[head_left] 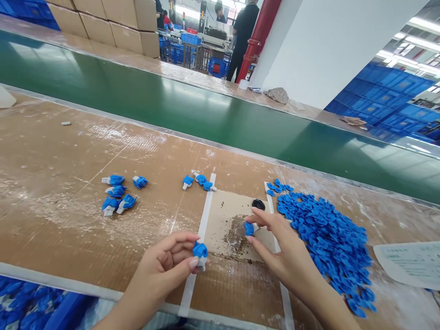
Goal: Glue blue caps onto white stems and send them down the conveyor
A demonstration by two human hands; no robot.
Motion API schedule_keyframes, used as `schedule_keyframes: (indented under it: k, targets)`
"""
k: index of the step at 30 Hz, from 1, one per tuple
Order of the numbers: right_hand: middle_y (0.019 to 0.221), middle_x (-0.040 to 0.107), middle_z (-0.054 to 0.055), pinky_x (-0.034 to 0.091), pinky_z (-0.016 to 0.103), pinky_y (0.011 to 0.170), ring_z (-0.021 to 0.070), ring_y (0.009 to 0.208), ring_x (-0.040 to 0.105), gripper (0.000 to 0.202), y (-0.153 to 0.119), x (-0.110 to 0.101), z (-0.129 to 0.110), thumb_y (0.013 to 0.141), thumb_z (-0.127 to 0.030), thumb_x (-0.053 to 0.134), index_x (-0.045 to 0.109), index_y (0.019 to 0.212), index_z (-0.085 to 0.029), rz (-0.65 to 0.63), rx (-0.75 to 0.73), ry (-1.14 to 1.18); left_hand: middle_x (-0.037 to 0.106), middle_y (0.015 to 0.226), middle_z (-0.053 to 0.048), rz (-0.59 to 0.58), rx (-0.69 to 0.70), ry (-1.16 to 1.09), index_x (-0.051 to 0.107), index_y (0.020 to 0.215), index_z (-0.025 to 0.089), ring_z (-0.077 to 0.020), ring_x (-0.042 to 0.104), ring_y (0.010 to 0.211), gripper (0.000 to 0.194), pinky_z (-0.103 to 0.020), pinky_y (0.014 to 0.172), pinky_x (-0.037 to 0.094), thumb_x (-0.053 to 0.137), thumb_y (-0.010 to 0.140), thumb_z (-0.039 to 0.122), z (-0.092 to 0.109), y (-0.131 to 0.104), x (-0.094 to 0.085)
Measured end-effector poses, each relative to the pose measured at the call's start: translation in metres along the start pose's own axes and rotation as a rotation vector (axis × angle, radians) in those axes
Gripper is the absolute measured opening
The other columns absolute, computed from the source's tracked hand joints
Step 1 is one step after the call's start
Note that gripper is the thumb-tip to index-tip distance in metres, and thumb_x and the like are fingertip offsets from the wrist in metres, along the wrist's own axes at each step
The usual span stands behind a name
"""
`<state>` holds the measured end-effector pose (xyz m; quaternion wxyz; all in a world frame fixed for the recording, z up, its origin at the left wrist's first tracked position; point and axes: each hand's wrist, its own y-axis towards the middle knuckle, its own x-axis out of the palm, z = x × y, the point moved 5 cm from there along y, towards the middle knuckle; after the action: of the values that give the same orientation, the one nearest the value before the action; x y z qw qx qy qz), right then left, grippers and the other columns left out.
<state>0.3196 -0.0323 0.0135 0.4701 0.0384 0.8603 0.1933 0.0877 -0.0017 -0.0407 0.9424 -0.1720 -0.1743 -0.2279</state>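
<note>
My left hand (163, 266) pinches a small blue-and-white plastic part (200, 251) between thumb and fingers, its white end pointing down. To the right, my right hand (285, 236) grips a similar small blue piece with a whitish end (249, 228) between thumb and fingertips. That piece is over a wet, speckled stain on a light cardboard patch (216, 215), bordered by white tape strips. A round black cap (258, 205) lies just behind my right fingers. Beside this hand spreads a big pile of loose blue pieces (326, 233).
Several blue-and-white parts (115, 191) lie at left, others (201, 179) near the tape. Behind runs a green conveyor belt (137, 98), with cardboard boxes (123, 32) beyond. A printed sheet (409, 263) is at right, a blue crate (72, 314) of parts at lower left. People stand in the background.
</note>
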Motion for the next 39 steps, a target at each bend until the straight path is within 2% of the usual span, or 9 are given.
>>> schedule_keyframes:
  k: [6, 13, 20, 25, 29, 32, 34, 36, 39]
  targets:
    - [0.107, 0.071, 0.004, 0.057, 0.031, 0.078, 0.0176, 0.091, 0.067, 0.049, -0.013, 0.002, -0.013, 0.09, -0.026, 0.064, 0.046, 0.135, -0.031, 0.156, 0.177, 0.434, 0.074, 0.084, -0.006, 0.044, -0.018, -0.066, 0.064, 0.1, 0.017, -0.0161, 0.07, 0.077, 0.032, -0.023, 0.069, 0.057, 0.08, 0.077, 0.032, 0.002, 0.003, 0.012]
    - [0.105, 0.071, 0.005, 0.061, 0.031, 0.081, 0.0208, 0.096, 0.071, 0.042, -0.026, 0.029, -0.039, 0.091, -0.034, 0.066, 0.054, 0.131, -0.034, 0.195, 0.3, 1.05, 0.073, 0.091, -0.003, -0.137, -0.011, -0.292, 0.06, 0.108, 0.018, -0.0094, 0.068, 0.077, 0.032, -0.018, 0.07, 0.054, 0.077, 0.082, 0.024, -0.004, -0.001, 0.053]
    - [0.108, 0.071, 0.005, 0.06, 0.034, 0.086, 0.0222, 0.101, 0.069, 0.046, -0.036, 0.037, -0.041, 0.086, -0.026, 0.072, 0.057, 0.128, -0.036, 0.199, 0.445, 1.234, 0.072, 0.097, -0.005, -0.145, 0.007, -0.299, 0.059, 0.113, 0.019, -0.0099, 0.067, 0.081, 0.032, -0.019, 0.074, 0.052, 0.074, 0.085, 0.023, -0.006, 0.0, 0.057]
    - [0.11, 0.07, 0.003, 0.058, 0.026, 0.086, 0.0162, 0.099, 0.069, 0.052, -0.041, 0.037, -0.042, 0.087, -0.018, 0.07, 0.052, 0.132, -0.036, 0.242, 0.343, 0.975, 0.072, 0.099, -0.004, -0.154, -0.018, -0.283, 0.058, 0.114, 0.021, -0.011, 0.067, 0.088, 0.033, -0.02, 0.079, 0.051, 0.074, 0.085, 0.026, -0.008, -0.001, 0.058]
    - [0.113, 0.068, 0.002, 0.055, 0.024, 0.092, 0.0133, 0.104, 0.065, 0.055, -0.04, 0.037, -0.058, 0.088, -0.009, 0.062, 0.047, 0.136, -0.032, 0.284, 0.093, 0.557, 0.072, 0.101, -0.003, -0.152, -0.114, -0.177, 0.059, 0.111, 0.021, -0.0103, 0.067, 0.086, 0.039, -0.019, 0.078, 0.05, 0.079, 0.078, 0.024, -0.012, 0.002, 0.055]
    - [0.115, 0.066, 0.004, 0.052, 0.03, 0.098, 0.0163, 0.113, 0.06, 0.052, -0.041, 0.035, -0.068, 0.089, -0.009, 0.056, 0.044, 0.138, -0.025, 0.224, -0.09, 0.33, 0.073, 0.096, -0.003, -0.125, -0.139, -0.03, 0.061, 0.104, 0.021, -0.0126, 0.068, 0.086, 0.033, -0.02, 0.075, 0.051, 0.078, 0.076, 0.023, -0.011, 0.004, 0.047]
    - [0.119, 0.064, 0.006, 0.05, 0.032, 0.1, 0.0188, 0.117, 0.058, 0.046, -0.046, 0.027, -0.06, 0.091, -0.016, 0.057, 0.045, 0.136, -0.022, 0.175, -0.084, 0.184, 0.074, 0.093, -0.004, -0.077, -0.111, 0.104, 0.063, 0.102, 0.021, -0.0159, 0.07, 0.086, 0.03, -0.023, 0.075, 0.054, 0.076, 0.077, 0.027, -0.005, 0.004, 0.035]
    - [0.116, 0.064, 0.006, 0.05, 0.03, 0.096, 0.0187, 0.112, 0.059, 0.034, -0.055, 0.011, -0.041, 0.093, -0.023, 0.059, 0.053, 0.127, -0.022, 0.179, 0.003, -0.014, 0.075, 0.091, -0.004, 0.008, 0.002, 0.337, 0.065, 0.101, 0.022, -0.0187, 0.071, 0.085, 0.025, -0.027, 0.075, 0.056, 0.073, 0.079, 0.03, 0.006, 0.004, 0.018]
    - [0.104, 0.065, 0.007, 0.048, 0.031, 0.089, 0.019, 0.096, 0.062, 0.016, -0.078, -0.02, -0.005, 0.097, -0.027, 0.055, 0.062, 0.108, -0.019, 0.289, 0.126, -0.336, 0.074, 0.102, -0.004, 0.157, 0.406, 0.87, 0.068, 0.101, 0.023, -0.0208, 0.07, 0.093, 0.015, -0.033, 0.087, 0.055, 0.064, 0.088, 0.028, 0.034, 0.002, -0.009]
